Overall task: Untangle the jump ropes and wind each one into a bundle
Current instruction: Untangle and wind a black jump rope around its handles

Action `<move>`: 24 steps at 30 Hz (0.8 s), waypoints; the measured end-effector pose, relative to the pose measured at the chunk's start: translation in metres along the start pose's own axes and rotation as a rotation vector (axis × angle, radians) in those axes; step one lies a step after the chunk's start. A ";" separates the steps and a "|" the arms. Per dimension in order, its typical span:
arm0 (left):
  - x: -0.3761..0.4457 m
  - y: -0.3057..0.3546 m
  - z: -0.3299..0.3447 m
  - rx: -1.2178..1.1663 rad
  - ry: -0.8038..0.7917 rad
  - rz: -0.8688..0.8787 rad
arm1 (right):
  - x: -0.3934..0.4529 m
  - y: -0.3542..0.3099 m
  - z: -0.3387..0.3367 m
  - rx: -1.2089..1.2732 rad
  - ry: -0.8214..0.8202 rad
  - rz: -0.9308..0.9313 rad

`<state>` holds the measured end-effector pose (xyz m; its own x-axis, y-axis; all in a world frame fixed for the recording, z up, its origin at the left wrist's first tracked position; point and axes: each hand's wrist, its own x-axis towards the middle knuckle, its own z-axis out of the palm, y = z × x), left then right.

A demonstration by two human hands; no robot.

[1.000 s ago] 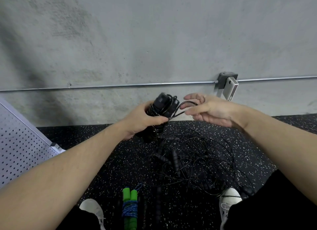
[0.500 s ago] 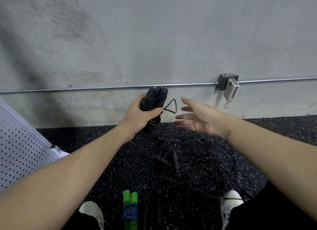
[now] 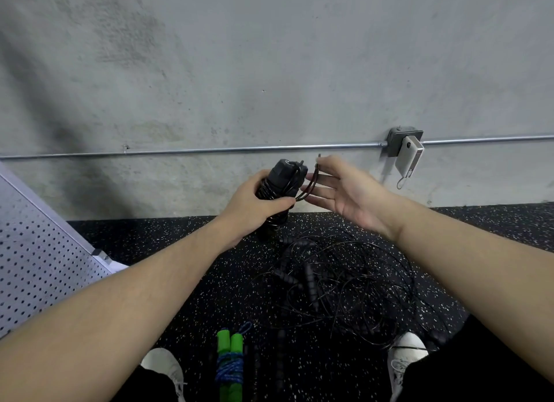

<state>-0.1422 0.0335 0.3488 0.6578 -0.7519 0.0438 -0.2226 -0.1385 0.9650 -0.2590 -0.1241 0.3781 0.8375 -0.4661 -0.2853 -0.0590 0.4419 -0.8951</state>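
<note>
Left hand point(image 3: 254, 201) gripping the wound black jump rope bundle point(image 3: 283, 181) with fingers curling round it, a loose loop point(image 3: 310, 186) sticking out toward the right hand point(image 3: 344, 192), whose straight fingers are touching it, tangled ropes point(image 3: 338, 287) lying on the floor point(image 3: 180, 252) below both hands.

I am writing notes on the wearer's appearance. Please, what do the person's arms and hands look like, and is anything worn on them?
Both forearms are bare up to the frame edge: no sleeves show. The left hand and right hand wear no gloves, and no rings, watch or wristband can be seen.
</note>
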 end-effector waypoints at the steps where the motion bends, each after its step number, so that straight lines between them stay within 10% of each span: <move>1: 0.000 -0.001 0.001 0.010 -0.012 -0.003 | 0.001 0.001 -0.001 -0.017 0.010 -0.004; 11: -0.003 0.012 0.012 -0.445 0.026 -0.270 | -0.001 -0.003 0.011 0.019 0.175 -0.287; 24: -0.008 0.025 0.020 -0.478 -0.016 -0.362 | -0.004 -0.010 0.008 -0.598 0.248 -0.504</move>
<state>-0.1673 0.0237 0.3673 0.6192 -0.7214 -0.3101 0.3648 -0.0854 0.9272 -0.2574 -0.1202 0.3910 0.7003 -0.6866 0.1952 -0.0459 -0.3162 -0.9476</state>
